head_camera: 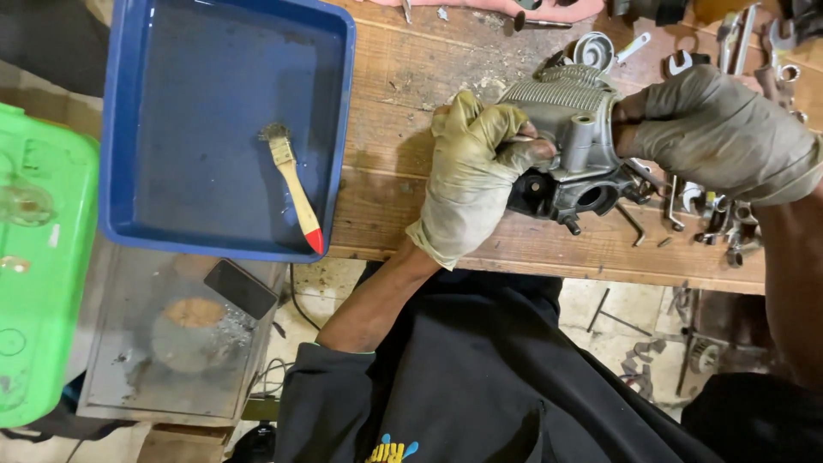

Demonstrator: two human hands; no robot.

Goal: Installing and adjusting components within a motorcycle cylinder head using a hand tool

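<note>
Head view showed both gloved hands holding a grey metal engine part [573, 146] over the bench [403, 77], upper right of the frame. Left hand [476, 176] and right hand [716, 133] were closed on it. It looked heavy, hard and greasy; the ribbed sides seemed safest to hold.

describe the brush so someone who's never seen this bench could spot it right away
Start at the big blue tray on the left end of the wooden bench. The brush lies alone inside it, towards the right wall, bristles away from the person. It is the only thing with a pale wooden handle and a red tip; the tools at the right of the bench are all bare metal.
</note>
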